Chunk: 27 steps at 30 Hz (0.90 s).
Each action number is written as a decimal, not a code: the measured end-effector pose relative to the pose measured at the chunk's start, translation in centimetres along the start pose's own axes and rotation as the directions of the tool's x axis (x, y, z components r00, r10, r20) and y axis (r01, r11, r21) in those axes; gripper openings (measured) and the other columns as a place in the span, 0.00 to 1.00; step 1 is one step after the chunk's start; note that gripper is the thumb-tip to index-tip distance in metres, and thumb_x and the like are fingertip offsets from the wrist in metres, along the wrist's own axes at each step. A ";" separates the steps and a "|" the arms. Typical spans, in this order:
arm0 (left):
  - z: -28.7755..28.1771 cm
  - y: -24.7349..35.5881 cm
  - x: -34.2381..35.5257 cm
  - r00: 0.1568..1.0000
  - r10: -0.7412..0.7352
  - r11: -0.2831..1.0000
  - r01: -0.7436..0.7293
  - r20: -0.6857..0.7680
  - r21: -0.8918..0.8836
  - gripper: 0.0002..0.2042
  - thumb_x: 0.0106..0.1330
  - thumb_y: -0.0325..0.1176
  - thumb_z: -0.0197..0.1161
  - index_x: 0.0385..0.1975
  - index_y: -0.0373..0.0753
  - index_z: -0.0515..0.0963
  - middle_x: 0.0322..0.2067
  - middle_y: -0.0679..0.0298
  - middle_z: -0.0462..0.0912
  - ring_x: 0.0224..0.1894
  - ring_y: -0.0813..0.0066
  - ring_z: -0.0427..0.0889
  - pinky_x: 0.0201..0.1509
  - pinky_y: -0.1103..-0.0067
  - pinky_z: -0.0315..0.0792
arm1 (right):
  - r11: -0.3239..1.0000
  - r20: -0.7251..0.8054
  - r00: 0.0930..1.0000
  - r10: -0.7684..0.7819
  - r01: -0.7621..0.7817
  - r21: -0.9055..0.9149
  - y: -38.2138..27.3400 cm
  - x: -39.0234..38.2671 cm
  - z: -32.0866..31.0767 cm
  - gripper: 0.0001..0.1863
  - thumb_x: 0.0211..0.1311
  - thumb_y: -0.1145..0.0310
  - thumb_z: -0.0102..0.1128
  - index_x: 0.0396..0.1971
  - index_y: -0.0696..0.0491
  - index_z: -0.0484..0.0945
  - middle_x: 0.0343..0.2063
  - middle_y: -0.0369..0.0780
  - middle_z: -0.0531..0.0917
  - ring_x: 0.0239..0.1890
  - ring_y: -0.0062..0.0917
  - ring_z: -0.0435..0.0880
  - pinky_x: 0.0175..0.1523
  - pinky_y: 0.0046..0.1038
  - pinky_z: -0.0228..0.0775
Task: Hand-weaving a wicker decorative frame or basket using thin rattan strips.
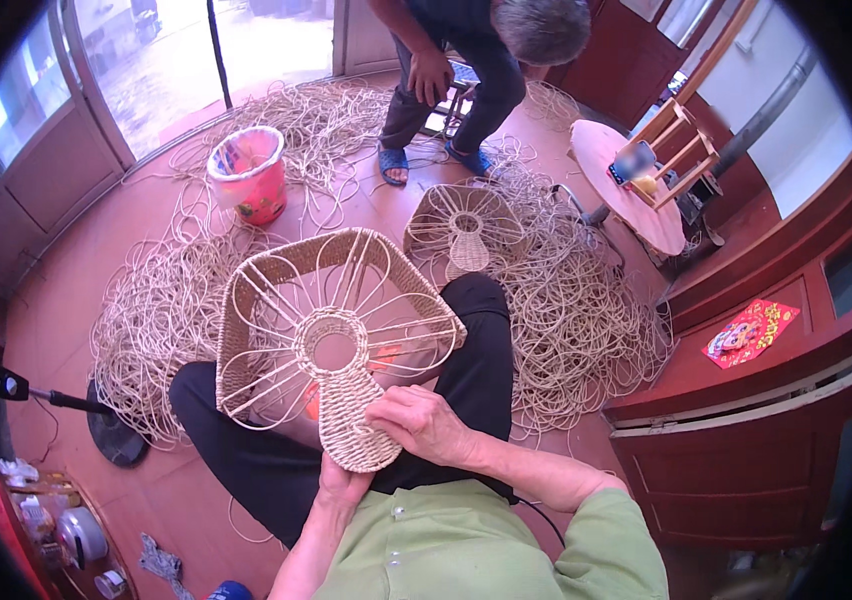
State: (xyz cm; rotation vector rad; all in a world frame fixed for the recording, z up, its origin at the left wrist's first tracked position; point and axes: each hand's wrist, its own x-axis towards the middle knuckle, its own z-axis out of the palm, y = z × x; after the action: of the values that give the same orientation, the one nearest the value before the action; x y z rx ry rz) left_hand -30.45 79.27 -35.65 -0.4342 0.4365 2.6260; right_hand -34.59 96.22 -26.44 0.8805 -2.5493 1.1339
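Note:
A large woven basket (236, 300) of pale cord rests across my knees, with looped cords running from its braided wall to a round central ring. From that ring a tightly woven, paddle-shaped tongue (351, 425) comes toward me. My left hand (348, 482) holds the rounded near end of the tongue from underneath, its fingers hidden below the weave. At the tongue's right edge, my right hand (416, 422) is closed with fingertips pinched against the weave. Any strand between those fingertips is too small to make out.
Loose cord heaps (586, 300) spread over the floor on both sides. A second woven basket (464, 222) lies ahead, near a bent-over person (466, 70) in blue sandals. A red bucket (248, 175) stands left; a round table (616, 190) with a small wooden stool on it stands right.

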 end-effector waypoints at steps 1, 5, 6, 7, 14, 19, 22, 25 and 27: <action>-0.2 0.0 0.6 1.000 -0.007 1.000 0.007 -0.002 0.026 0.21 0.71 0.44 0.52 0.60 0.41 0.70 0.58 0.59 0.76 0.59 0.65 0.75 0.66 0.65 0.69 | 0.999 -0.016 1.000 -0.008 0.007 -0.032 -0.2 0.3 -0.2 0.07 0.56 0.70 0.66 0.34 0.52 0.79 0.30 0.36 0.80 0.31 0.30 0.80 0.38 0.31 0.72; 0.0 0.1 1.0 0.999 0.017 0.993 -0.012 -0.038 0.119 0.20 0.72 0.42 0.52 0.59 0.41 0.70 0.57 0.60 0.76 0.58 0.67 0.77 0.64 0.67 0.71 | 0.963 0.050 0.996 -0.068 0.079 -0.258 -0.7 0.8 -0.5 0.07 0.52 0.71 0.62 0.32 0.49 0.76 0.27 0.35 0.77 0.30 0.26 0.81 0.36 0.30 0.69; 0.4 0.1 0.8 0.999 0.016 0.992 -0.011 -0.034 0.124 0.20 0.72 0.42 0.52 0.59 0.41 0.70 0.57 0.60 0.76 0.58 0.67 0.77 0.64 0.67 0.71 | 0.962 0.044 0.997 -0.069 0.078 -0.260 -0.8 0.8 -0.4 0.07 0.52 0.71 0.62 0.32 0.49 0.76 0.27 0.35 0.77 0.30 0.26 0.81 0.36 0.30 0.69; 0.8 0.1 0.7 0.999 0.029 0.992 -0.025 -0.032 0.127 0.20 0.72 0.42 0.52 0.60 0.41 0.70 0.57 0.60 0.76 0.58 0.67 0.76 0.65 0.67 0.71 | 0.951 0.057 0.994 -0.089 0.102 -0.292 -0.9 0.9 -0.4 0.07 0.52 0.70 0.61 0.32 0.49 0.76 0.26 0.34 0.75 0.29 0.25 0.81 0.36 0.29 0.68; 0.6 0.1 -0.3 0.997 0.065 0.972 -0.056 -0.033 0.226 0.23 0.70 0.41 0.57 0.63 0.42 0.67 0.60 0.62 0.73 0.61 0.66 0.74 0.66 0.65 0.70 | 0.888 0.273 0.950 -0.154 0.254 -0.382 -1.8 1.6 -1.1 0.08 0.50 0.67 0.56 0.32 0.49 0.75 0.27 0.34 0.72 0.33 0.24 0.77 0.41 0.31 0.66; 1.8 0.5 -0.4 0.984 0.157 0.957 -0.130 -0.083 0.258 0.27 0.71 0.36 0.56 0.68 0.42 0.58 0.63 0.62 0.69 0.63 0.69 0.71 0.68 0.70 0.67 | 0.857 0.318 0.933 -0.168 0.298 -0.420 -1.8 3.0 -0.7 0.06 0.46 0.66 0.58 0.25 0.50 0.76 0.27 0.36 0.73 0.34 0.26 0.77 0.42 0.34 0.66; 1.7 0.5 -0.1 0.975 0.202 0.939 -0.165 -0.095 0.302 0.26 0.71 0.36 0.57 0.66 0.39 0.61 0.60 0.61 0.72 0.60 0.70 0.73 0.66 0.71 0.69 | 0.906 0.269 0.955 -0.127 0.222 -0.360 -1.1 2.7 -0.9 0.13 0.47 0.65 0.59 0.35 0.51 0.78 0.25 0.35 0.73 0.31 0.26 0.78 0.40 0.31 0.66; 0.8 0.3 0.0 0.965 0.252 0.917 -0.212 -0.077 0.337 0.24 0.72 0.37 0.55 0.65 0.38 0.62 0.59 0.62 0.72 0.59 0.71 0.74 0.64 0.72 0.70 | 0.967 0.138 0.982 -0.130 0.156 -0.201 -0.8 2.8 -1.3 0.18 0.50 0.66 0.65 0.43 0.51 0.77 0.31 0.37 0.79 0.34 0.28 0.82 0.42 0.30 0.71; 0.2 0.2 0.2 0.958 0.280 0.898 -0.241 -0.055 0.368 0.26 0.72 0.37 0.54 0.68 0.39 0.59 0.61 0.61 0.71 0.60 0.71 0.73 0.66 0.72 0.69 | 0.998 -0.085 0.994 -0.064 0.066 0.014 -0.3 3.1 -1.8 0.17 0.52 0.71 0.70 0.43 0.53 0.78 0.40 0.41 0.82 0.36 0.31 0.84 0.41 0.28 0.76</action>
State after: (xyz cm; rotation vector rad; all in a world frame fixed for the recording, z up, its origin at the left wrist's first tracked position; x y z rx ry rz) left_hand -30.76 79.29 -35.46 -0.4191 1.0571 2.6970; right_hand -36.95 96.02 -23.74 0.8929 -2.4285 1.1503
